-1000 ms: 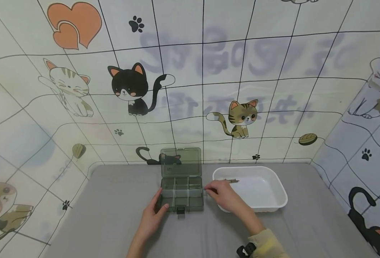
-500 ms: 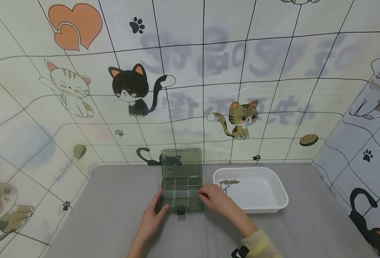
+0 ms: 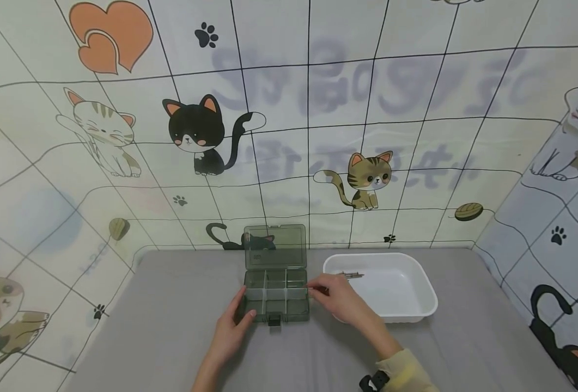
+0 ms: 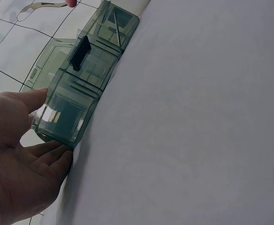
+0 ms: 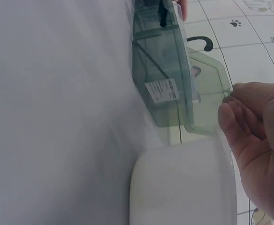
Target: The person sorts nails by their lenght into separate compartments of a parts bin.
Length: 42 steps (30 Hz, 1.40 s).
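Note:
A translucent green compartment box (image 3: 276, 310) stands with its lid (image 3: 275, 247) raised against the backdrop. My left hand (image 3: 230, 332) holds its left front corner, thumb and fingers on either side; the left wrist view shows this left hand (image 4: 29, 154) at the box's end (image 4: 64, 119). A thin dark rod (image 4: 117, 28) shows through the far end's wall. At the box's right edge is my right hand (image 3: 338, 296), fingertips drawn together. In the right wrist view, this right hand (image 5: 263, 126) is above the rim; I cannot tell whether its fingertips hold anything.
Right of the box stands a white tray (image 3: 391, 294), with several thin metal pins (image 3: 353, 275) at its left, partly hidden by the right hand. Grey cloth (image 3: 181, 305) covers the table. A backdrop with printed cats (image 3: 198, 136) rises behind and at the sides.
My right hand moved left over the box's right compartments, then back right to the box's edge, near the tray. The left hand stays on the box corner.

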Each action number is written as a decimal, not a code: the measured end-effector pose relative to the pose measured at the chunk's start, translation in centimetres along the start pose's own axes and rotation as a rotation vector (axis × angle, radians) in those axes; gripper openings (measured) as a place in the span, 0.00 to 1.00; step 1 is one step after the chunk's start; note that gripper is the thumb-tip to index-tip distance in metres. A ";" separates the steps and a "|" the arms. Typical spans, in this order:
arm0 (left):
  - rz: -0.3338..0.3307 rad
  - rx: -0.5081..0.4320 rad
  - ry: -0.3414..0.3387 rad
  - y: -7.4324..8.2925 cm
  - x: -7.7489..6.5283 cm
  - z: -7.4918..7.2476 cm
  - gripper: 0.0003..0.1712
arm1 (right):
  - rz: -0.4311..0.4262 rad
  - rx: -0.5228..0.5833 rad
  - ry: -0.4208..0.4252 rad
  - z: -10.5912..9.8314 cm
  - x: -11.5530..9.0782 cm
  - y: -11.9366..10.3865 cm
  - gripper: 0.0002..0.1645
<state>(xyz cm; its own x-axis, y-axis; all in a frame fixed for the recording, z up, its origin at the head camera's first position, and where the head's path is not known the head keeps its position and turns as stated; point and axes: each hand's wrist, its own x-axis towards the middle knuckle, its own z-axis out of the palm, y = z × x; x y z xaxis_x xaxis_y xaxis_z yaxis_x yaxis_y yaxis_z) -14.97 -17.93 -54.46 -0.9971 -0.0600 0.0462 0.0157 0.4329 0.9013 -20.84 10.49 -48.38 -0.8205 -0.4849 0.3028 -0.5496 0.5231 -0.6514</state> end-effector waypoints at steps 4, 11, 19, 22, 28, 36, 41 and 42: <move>0.002 0.002 -0.005 0.0 0.0 0.0 0.36 | 0.037 0.021 0.034 -0.6 -0.3 0.4 0.09; 0.005 -0.008 -0.014 0.1 -0.1 -0.1 0.36 | 0.076 0.047 0.069 -1.8 -0.9 1.5 0.09; 0.011 0.005 -0.006 0.1 -0.2 -0.1 0.36 | 0.144 0.132 0.100 -3.2 -1.6 3.0 0.11; 0.015 0.002 -0.005 0.0 -0.1 -0.1 0.36 | 0.164 0.187 0.100 -3.5 -1.7 3.5 0.12; 0.009 -0.013 -0.003 0.1 0.0 -0.2 0.36 | 0.180 0.203 0.113 -4.0 -1.8 4.5 0.13; 0.010 0.002 0.002 0.2 0.0 -0.2 0.36 | 0.246 0.042 0.087 -4.7 -2.0 6.8 0.14; 0.008 0.011 0.001 -0.2 0.0 -0.1 0.36 | 0.261 0.005 0.089 -5.1 -2.3 8.1 0.14; 0.010 0.008 0.002 -0.3 0.0 -0.1 0.36 | 0.268 0.006 0.088 -5.2 -2.3 8.3 0.14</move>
<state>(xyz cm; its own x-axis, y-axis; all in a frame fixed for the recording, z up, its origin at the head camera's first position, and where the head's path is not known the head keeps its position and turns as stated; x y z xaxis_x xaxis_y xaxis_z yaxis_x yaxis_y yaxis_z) -14.92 -18.13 -54.64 -0.9968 -0.0576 0.0561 0.0250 0.4408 0.8972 -24.31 19.56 -50.89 -0.9471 -0.2669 0.1784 -0.3105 0.6200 -0.7206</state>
